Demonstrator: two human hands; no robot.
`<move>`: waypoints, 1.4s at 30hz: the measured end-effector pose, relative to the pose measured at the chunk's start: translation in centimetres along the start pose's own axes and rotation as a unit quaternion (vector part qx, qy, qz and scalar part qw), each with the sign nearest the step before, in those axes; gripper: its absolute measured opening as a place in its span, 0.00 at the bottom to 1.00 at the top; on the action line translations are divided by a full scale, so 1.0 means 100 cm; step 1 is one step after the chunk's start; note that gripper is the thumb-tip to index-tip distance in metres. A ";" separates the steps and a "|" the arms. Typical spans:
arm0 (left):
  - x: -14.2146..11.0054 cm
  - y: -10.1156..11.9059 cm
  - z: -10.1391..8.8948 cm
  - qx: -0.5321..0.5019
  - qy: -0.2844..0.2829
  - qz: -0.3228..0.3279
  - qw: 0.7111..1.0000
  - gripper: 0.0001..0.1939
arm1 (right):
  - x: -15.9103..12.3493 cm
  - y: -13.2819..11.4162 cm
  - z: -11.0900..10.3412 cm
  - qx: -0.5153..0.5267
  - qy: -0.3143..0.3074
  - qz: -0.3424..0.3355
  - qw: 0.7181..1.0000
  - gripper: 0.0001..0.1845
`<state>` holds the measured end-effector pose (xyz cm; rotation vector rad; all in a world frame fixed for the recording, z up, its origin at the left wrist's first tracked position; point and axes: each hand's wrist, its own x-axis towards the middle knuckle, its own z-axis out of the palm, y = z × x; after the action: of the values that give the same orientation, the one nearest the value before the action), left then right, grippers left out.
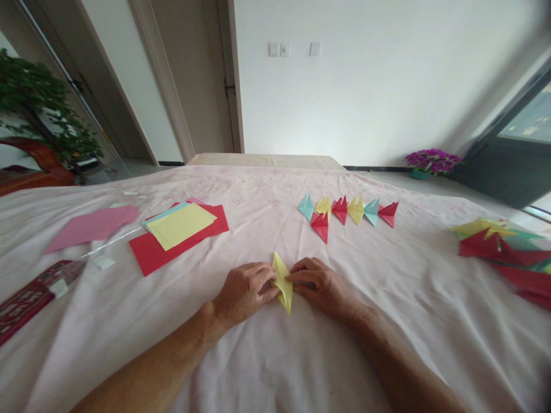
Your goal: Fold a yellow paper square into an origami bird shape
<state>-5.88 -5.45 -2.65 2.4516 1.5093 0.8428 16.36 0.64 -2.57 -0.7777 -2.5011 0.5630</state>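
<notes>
Between my two hands is a piece of folded yellow paper (282, 282), a narrow diamond shape with a point at the top and another at the bottom. My left hand (247, 289) pinches its left edge between thumb and fingers. On the opposite edge, my right hand (321, 284) grips the paper with fingertips; its thumb is mostly hidden. Beyond my right hand lies a red folded paper piece (321, 225). Behind it runs a row of similar pieces, among them a blue one (306, 206) and a yellow one (356, 210).
Sheets of yellow paper (183, 225) and red paper (150, 252) lie at the left, beside pink paper (92, 226). A dark red packet (34, 295) sits at the near left edge. Larger folded red paper (486, 246) is at the far right. A pale cloth (258, 355) covers the surface.
</notes>
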 end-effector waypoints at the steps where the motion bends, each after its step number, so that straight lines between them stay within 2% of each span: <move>1: 0.000 0.000 0.001 -0.001 0.000 -0.001 1.000 0.05 | 0.000 0.000 -0.001 0.000 -0.003 0.000 1.000 0.14; 7: -0.001 -0.005 0.005 -0.029 0.013 -0.003 0.999 0.04 | 0.000 -0.002 0.001 -0.008 0.011 0.003 1.000 0.16; 13: 0.001 -0.004 0.004 -0.044 0.019 -0.042 0.998 0.04 | 0.001 -0.002 0.006 -0.021 0.023 0.022 0.999 0.12; 17: 0.001 -0.001 0.002 -0.056 0.020 -0.043 0.997 0.03 | 0.001 -0.004 0.007 -0.013 0.038 0.042 0.998 0.13; 24: -0.001 -0.001 0.004 -0.079 0.024 -0.046 0.995 0.19 | 0.002 -0.011 0.005 -0.014 0.075 0.074 0.994 0.13; 26: -0.002 -0.001 0.004 -0.069 0.048 -0.066 0.994 0.18 | 0.002 -0.014 0.003 -0.024 0.074 0.084 0.993 0.13; 29: -0.002 0.004 0.002 -0.005 0.077 -0.105 0.991 0.09 | 0.003 -0.021 0.001 -0.045 0.063 0.101 0.992 0.11; 32: -0.002 0.010 0.001 0.053 0.052 -0.125 0.989 0.09 | 0.003 -0.025 0.000 -0.056 0.055 0.108 0.991 0.09; 34: -0.003 0.012 0.001 0.056 0.041 -0.139 0.988 0.09 | 0.003 -0.025 0.001 -0.053 0.053 0.107 0.991 0.08; 38: -0.005 0.012 0.004 0.000 0.052 -0.158 0.986 0.10 | 0.002 -0.024 0.001 -0.041 0.055 0.099 0.993 0.08; 42: -0.006 0.007 0.010 -0.124 0.073 -0.169 0.975 0.05 | 0.002 -0.027 -0.002 -0.035 0.053 0.103 0.993 0.09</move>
<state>-4.97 -6.17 -3.44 1.9222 1.6880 1.0810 15.15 -1.26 -1.02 -1.0725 -2.3700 0.4911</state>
